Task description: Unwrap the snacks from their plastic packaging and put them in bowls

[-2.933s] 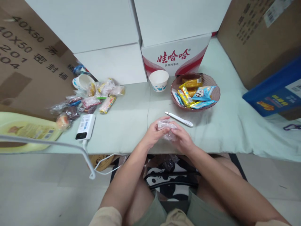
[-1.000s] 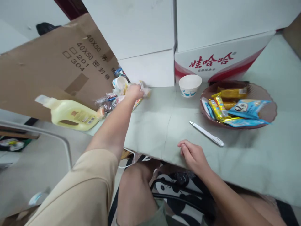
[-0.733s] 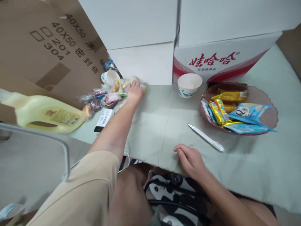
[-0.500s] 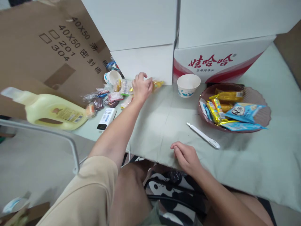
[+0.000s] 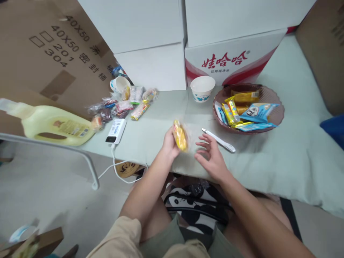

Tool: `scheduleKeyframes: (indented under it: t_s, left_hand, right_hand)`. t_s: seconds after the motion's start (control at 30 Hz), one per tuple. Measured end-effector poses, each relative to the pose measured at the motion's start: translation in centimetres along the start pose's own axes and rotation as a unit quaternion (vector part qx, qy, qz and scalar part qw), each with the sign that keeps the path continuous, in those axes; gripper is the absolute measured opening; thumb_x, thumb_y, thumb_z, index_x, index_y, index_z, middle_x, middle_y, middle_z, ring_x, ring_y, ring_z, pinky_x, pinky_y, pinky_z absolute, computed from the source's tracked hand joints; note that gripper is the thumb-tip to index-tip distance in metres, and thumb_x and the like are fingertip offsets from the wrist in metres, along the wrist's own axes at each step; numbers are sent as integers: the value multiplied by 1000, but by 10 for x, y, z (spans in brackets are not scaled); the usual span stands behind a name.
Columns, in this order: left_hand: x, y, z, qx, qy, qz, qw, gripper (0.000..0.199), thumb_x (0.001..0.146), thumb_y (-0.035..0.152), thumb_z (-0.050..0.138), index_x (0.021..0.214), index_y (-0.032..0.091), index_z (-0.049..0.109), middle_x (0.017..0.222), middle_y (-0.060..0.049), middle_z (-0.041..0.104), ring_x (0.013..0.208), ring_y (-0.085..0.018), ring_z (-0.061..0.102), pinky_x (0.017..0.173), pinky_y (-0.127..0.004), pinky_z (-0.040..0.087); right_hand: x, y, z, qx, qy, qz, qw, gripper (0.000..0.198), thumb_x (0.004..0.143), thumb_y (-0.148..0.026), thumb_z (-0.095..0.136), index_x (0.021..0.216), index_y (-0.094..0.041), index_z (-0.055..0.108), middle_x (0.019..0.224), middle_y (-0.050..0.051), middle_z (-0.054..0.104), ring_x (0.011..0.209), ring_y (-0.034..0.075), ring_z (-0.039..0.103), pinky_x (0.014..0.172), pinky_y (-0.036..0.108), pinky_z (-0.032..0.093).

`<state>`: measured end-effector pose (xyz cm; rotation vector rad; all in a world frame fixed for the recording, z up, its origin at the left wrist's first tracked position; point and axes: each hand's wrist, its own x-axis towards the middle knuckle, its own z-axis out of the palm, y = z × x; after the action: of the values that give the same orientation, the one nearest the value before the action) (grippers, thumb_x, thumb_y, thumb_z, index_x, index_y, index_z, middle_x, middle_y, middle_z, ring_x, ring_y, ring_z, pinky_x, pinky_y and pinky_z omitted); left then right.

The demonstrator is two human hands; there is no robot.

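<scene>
My left hand (image 5: 170,144) grips a yellow snack in a clear plastic wrapper (image 5: 180,136), holding it above the green cloth near the front edge. Just right of it, my right hand (image 5: 211,156) is open with its fingers spread, apart from the packet. Beyond its fingertips lies a white pen-like utility knife (image 5: 219,140). A pink glass bowl (image 5: 280,114) at the right contains yellow packets (image 5: 233,111) and blue snack bags (image 5: 258,113). Several small wrapped snacks (image 5: 124,106) lie in a heap at the far left.
A white paper cup (image 5: 202,89) stands before the white cartons (image 5: 150,68); another cup (image 5: 119,84) lies tipped behind the snacks. At left are a white power bank (image 5: 116,131) with its cable and a yellow bottle (image 5: 57,125) on its side. A cardboard box (image 5: 53,53) stands behind.
My left hand has come back from the snack heap towards me with the yellow snack. My right hand has opened from a loose fist and lifted slightly. The view has shifted.
</scene>
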<state>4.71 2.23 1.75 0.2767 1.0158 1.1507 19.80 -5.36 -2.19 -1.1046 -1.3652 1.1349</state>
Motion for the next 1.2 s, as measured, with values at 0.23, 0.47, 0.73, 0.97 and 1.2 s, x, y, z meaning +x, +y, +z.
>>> scheduleKeyframes:
  t_s: [0.23,0.47,0.73,0.97,1.2]
  left_hand:
    - [-12,-28,-14,70,27,115,991,29,64,20,81,77,21,55,64,7,54,53,-8,49,55,-20,42]
    - [-17,-9,-28,71,-74,37,994,30,77,43,76,96,22,65,90,-2,69,74,-14,64,65,-25,51]
    - [-20,6,-39,50,-116,-6,992,28,80,40,72,101,22,68,106,-5,71,96,-21,68,81,-31,53]
    - [-24,6,-35,42,-189,-83,978,32,77,33,67,107,23,67,105,-6,70,86,-21,67,71,-31,53]
    - [-15,1,-29,59,-133,-48,988,23,85,38,68,104,27,65,104,-2,70,81,-17,65,71,-29,54]
  right_hand:
    - [-2,11,20,-65,-37,-82,994,53,83,-30,68,130,-27,43,132,12,54,123,25,56,97,42,54]
    - [10,6,29,-216,68,-159,961,43,81,-29,71,120,-28,52,121,10,47,119,29,52,99,49,51]
    - [13,11,14,-224,7,-137,965,80,81,-46,72,147,-32,31,152,15,34,135,36,43,102,55,47]
    - [10,10,7,-192,8,-122,974,61,86,-37,67,140,-32,40,151,12,45,141,30,45,107,51,47]
    - [9,7,1,-227,32,-209,951,9,88,-28,64,96,-26,62,135,9,63,133,30,53,109,54,42]
